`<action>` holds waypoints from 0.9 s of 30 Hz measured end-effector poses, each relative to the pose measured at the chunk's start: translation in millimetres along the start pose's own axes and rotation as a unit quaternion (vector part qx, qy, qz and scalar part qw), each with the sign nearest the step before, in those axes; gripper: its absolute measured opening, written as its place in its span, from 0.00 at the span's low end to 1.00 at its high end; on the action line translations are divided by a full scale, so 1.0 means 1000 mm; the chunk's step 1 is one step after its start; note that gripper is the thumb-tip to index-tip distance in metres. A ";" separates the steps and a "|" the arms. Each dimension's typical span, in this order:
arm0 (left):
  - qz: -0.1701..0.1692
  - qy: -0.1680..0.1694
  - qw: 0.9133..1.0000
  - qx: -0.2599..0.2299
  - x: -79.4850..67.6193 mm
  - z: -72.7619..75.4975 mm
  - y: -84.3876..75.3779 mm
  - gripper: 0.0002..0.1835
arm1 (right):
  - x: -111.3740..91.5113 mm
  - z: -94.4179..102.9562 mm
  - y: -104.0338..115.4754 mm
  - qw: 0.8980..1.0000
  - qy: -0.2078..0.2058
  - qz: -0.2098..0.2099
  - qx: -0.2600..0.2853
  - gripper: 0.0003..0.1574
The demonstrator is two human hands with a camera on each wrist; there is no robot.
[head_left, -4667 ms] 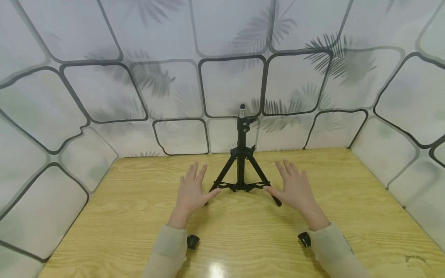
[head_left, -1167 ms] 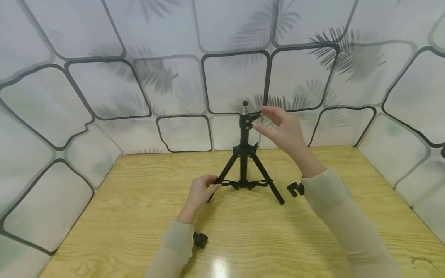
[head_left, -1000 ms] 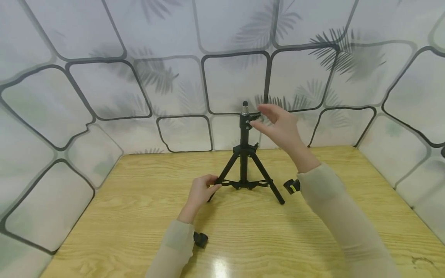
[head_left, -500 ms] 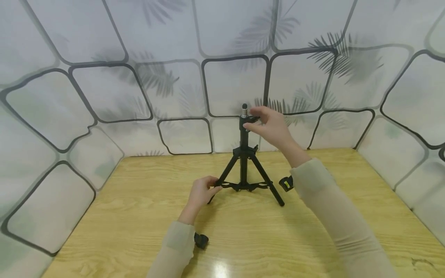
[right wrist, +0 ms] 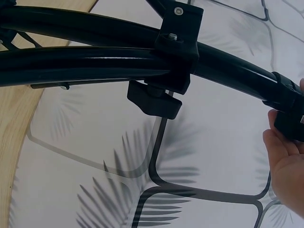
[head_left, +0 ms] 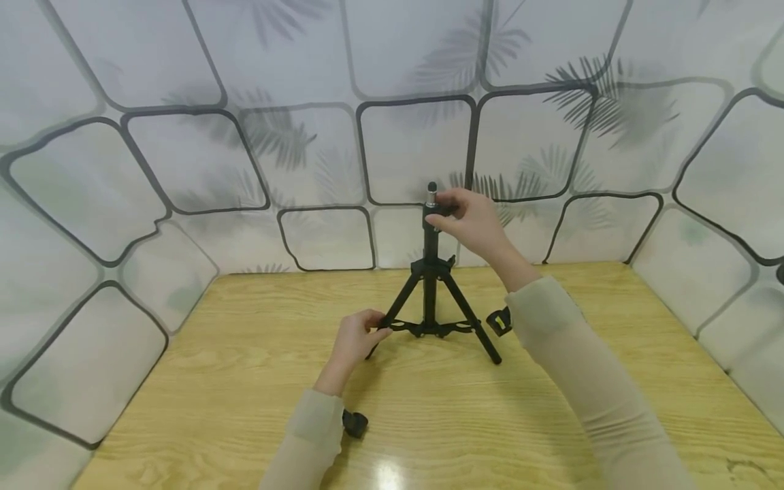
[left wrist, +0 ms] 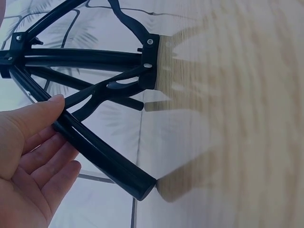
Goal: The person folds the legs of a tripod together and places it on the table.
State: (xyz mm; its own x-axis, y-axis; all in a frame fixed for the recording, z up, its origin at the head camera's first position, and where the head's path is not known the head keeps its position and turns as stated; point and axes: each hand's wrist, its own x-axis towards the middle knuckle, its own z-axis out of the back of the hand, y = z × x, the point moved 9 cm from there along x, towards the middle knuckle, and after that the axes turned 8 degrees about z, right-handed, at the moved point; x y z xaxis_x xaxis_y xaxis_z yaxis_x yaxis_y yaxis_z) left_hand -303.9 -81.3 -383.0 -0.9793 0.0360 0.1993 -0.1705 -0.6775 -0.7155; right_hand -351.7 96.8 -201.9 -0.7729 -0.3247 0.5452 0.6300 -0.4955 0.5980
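Note:
A small black light stand (head_left: 430,292) stands upright on the wooden table, its legs spread and a silver spigot (head_left: 431,195) on top. My left hand (head_left: 354,340) pinches its left leg (left wrist: 109,156), thumb on one side and fingers on the other, as the left wrist view shows. Up at the top collar (right wrist: 280,90), my right hand (head_left: 474,224) holds the upper locking knob (right wrist: 289,124) between thumb and fingers; much of this knob is hidden in the head view. Lower on the column, a second knob (right wrist: 154,100) is untouched.
The wooden table (head_left: 214,381) reaches back to a patterned backdrop (head_left: 410,150) that closes in behind and at both sides. Black wrist-worn devices (head_left: 355,423) stick out from both sleeves.
Both hands were spread beside the stand at first. The left hand has since taken hold of the left leg; the right has risen and moved left onto the upper knob. The stand keeps its place.

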 end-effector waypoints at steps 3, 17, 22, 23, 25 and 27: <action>0.002 -0.002 1.000 0.000 0.000 0.000 -0.001 0.13 | 0.000 0.000 0.000 1.000 -0.001 -0.001 0.006 0.27; 0.005 -0.033 0.999 -0.026 0.001 0.004 -0.004 0.11 | -0.001 0.000 0.001 0.999 -0.013 0.009 0.027 0.25; -0.017 -0.046 0.999 -0.020 0.003 0.004 -0.008 0.11 | -0.002 0.001 0.000 0.999 -0.015 0.006 0.037 0.25; -0.017 -0.048 0.999 -0.020 0.004 0.004 -0.008 0.11 | -0.002 0.000 0.000 0.999 -0.014 0.005 0.038 0.26; -0.019 -0.051 0.998 -0.022 0.004 0.003 -0.008 0.11 | -0.002 0.000 0.000 0.999 -0.015 0.003 0.040 0.27; -0.019 -0.053 0.998 -0.026 0.004 0.002 -0.008 0.11 | -0.003 0.000 -0.001 0.999 -0.015 0.003 0.040 0.28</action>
State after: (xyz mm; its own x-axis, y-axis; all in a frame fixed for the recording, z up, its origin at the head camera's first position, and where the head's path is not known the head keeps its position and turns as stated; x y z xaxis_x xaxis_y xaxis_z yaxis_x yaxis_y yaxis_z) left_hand -306.7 -77.3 -374.8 -0.9553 -0.0197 0.2950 -0.2151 -0.6383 -0.7391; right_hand -350.4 97.9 -204.3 -0.7671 -0.3018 0.5661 0.6397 -0.4264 0.6395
